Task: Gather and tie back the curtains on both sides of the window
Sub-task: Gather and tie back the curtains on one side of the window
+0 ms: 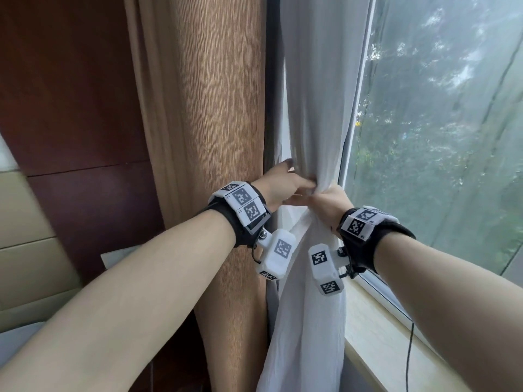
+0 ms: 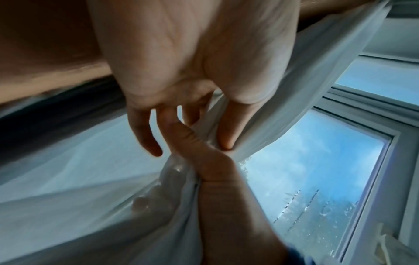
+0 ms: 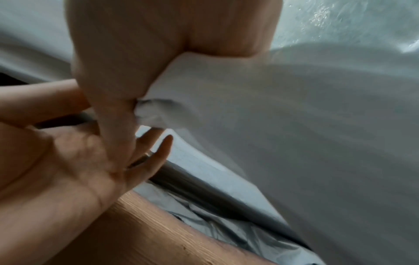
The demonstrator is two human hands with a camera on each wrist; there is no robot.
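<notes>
By the window (image 1: pixel 438 123) at 3 o'clock, I see my right hand (image 1: pixel 329 206) with fingers clamped on the white curtain (image 1: pixel 311 94); my left hand (image 1: pixel 280 188) touches it, fingers apart.

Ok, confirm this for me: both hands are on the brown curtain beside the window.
Not right: the left hand and right hand are on the white curtain beside the window. The brown curtain hangs to its left. The head view shows it.

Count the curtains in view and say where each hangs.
2. The brown curtain hangs at left; the white sheer curtain hangs beside the window, gripped by the right hand, touched by the left hand. A dark strip between them may be another layer.
</notes>
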